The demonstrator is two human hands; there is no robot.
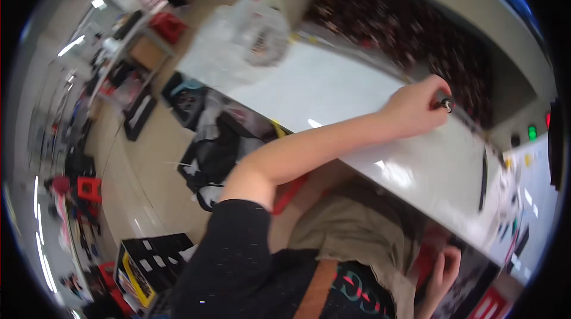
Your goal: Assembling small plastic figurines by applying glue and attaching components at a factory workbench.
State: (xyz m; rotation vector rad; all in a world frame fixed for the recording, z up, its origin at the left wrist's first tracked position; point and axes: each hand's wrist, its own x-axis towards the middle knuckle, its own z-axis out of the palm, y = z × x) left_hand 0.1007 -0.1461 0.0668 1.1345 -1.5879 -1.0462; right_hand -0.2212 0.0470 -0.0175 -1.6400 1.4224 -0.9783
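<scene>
My left arm, in a black short sleeve, reaches across the white tabletop (339, 90). My left hand (416, 109) is closed around a small dark rod-like thing (445, 102) with a pale mark on its end. Most of it is hidden in my fist, so its kind cannot be told. The fist is over the table's far side, near a dark, red-speckled mass (392, 27) inside a pale machine housing. Low at the right, my right hand (445, 271) is beside my lap, below the table edge. Its fingers are somewhat bent and apart, and nothing shows in them.
A clear plastic bag (262, 36) lies at the table's left end. A thin black strip (483, 179) lies toward its right end. Dark crates and bags (217, 146) stand on the floor to the left, with a black and yellow box (140, 271) nearer. A green light (532, 133) glows at right.
</scene>
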